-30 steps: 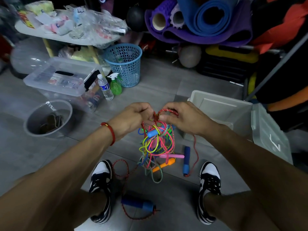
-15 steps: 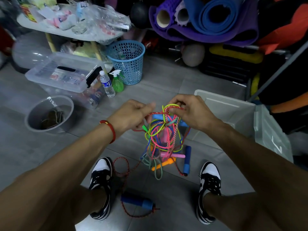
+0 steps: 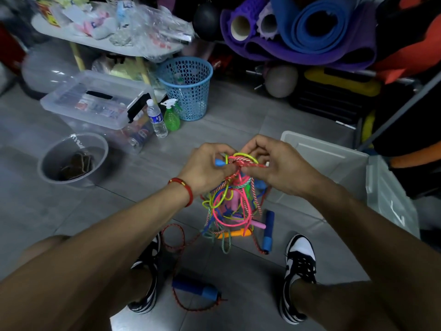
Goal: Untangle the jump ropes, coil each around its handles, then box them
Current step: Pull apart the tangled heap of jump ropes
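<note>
A tangle of jump ropes [image 3: 230,206] in pink, yellow-green, blue and red braid hangs above the floor between my feet. My left hand [image 3: 206,167] pinches the top of the tangle from the left. My right hand [image 3: 272,167] pinches a red braided rope [image 3: 245,162] at the knot from the right. Pink, orange and blue handles dangle at the bottom, among them a blue handle [image 3: 267,231]. Another blue handle [image 3: 194,287] lies on the floor with red rope trailing from it. The open grey box [image 3: 334,154] stands at the right, just behind my right hand.
A grey bowl [image 3: 71,161] sits on the floor at left. A clear lidded bin [image 3: 95,99], a water bottle [image 3: 156,118], a green spray bottle [image 3: 171,114] and a blue basket [image 3: 186,87] stand behind. Rolled mats [image 3: 298,27] pile up at the back.
Both hands have lifted the tangle higher and drawn close together at its top. The right hand's fingers have worked the red braided rope out into a loop at the knot.
</note>
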A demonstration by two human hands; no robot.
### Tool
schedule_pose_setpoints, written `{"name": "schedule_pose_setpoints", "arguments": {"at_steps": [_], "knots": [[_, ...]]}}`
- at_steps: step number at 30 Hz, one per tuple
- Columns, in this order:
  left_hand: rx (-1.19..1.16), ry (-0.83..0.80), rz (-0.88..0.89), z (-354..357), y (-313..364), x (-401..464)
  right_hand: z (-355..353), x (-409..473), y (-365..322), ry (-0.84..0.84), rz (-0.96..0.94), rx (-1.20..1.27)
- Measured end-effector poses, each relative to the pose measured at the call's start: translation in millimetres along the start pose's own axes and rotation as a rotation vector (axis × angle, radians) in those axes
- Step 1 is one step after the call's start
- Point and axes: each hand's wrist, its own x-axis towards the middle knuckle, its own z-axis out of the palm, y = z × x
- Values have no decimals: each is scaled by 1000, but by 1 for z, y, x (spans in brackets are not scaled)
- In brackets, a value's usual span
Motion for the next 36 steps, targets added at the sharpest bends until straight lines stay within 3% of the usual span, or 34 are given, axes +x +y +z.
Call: {"name": "schedule_pose_setpoints", "arguments": {"at_steps": [4,8,16,27,31,36], "knots": [[-109,18,19,-2,-1,-1,-9,-14,-3,-220,173,252],[-219,-50,108,-6,8,-6,-9,-14,-1,-46,266,439],[-236,-141,230,-10,12,-6,4,-3,2,93,164,183],[-250,-244,220,-4,11,-13,9,1,0,16,490,371],[-203,-250,211,-5,9,-12,11,5,4,120,509,457],[-197,-321,93,-18,11,-10,-2,6,5,90,505,556]]}}
